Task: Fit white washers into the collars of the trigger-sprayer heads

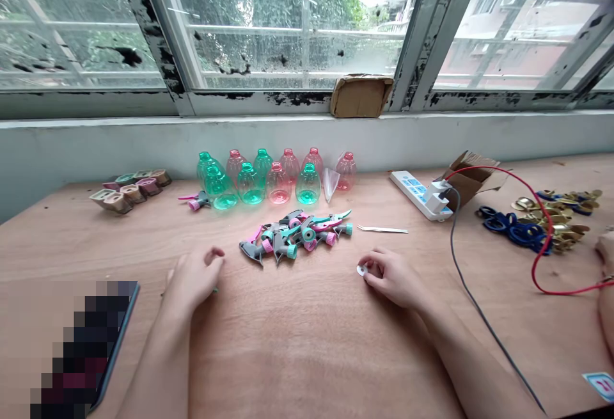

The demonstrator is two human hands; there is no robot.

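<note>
My left hand (194, 275) rests on the wooden table (297, 342), fingers curled over something small and green that barely shows at its right edge. My right hand (391, 275) lies to the right, its fingertips pinching a small white disc (361, 270). Between and beyond the hands lies a pile of pink, teal and grey spray-trigger heads (297, 233). Behind it stand several small teal and pink plastic bottles (273, 179) and a clear funnel (330, 182). One loose trigger head (196, 201) lies left of the bottles.
Metal tweezers (382, 229) lie right of the pile. A white power strip (422, 194) with grey and red cables, a torn cardboard box (472, 179), blue and gold rings (542, 221), small coloured boxes (129, 190) and a phone (91, 348) sit around. Another person's hand (607, 278) shows at far right.
</note>
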